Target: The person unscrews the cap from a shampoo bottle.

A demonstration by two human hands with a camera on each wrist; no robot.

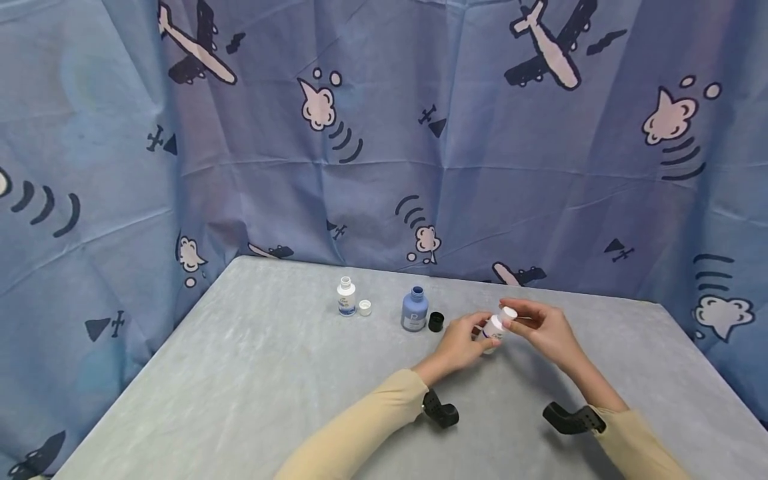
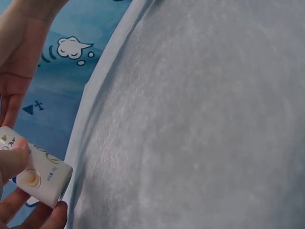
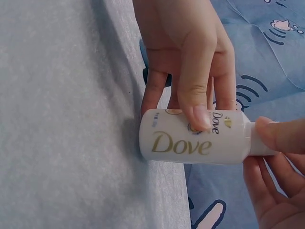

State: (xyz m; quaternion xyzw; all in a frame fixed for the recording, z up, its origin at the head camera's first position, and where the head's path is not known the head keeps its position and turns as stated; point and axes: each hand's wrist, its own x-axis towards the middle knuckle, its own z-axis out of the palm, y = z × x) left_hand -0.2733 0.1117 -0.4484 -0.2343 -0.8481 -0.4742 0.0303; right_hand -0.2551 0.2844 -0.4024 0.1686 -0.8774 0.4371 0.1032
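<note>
My left hand [image 1: 461, 343] grips the body of a small white Dove bottle [image 3: 190, 143], which is tilted above the grey tabletop. Thumb and fingers lie on opposite sides of it. At its upper end, my right hand [image 1: 545, 328] pinches the white cap [image 3: 259, 143] between thumb and fingers. The cap sits at the bottle's neck in the right wrist view. Gold lettering faces the right wrist camera, while the left wrist view shows the bottle's [image 2: 47, 176] other side and its base.
Left of my hands stands a blue bottle [image 1: 415, 311] with an uncovered neck, a black cap [image 1: 436, 322] beside it. Farther left are a white bottle [image 1: 346, 300] with a blue label, also uncapped, and a white cap [image 1: 365, 307]. A patterned blue curtain [image 1: 372, 133] hangs behind the table [image 1: 240, 373].
</note>
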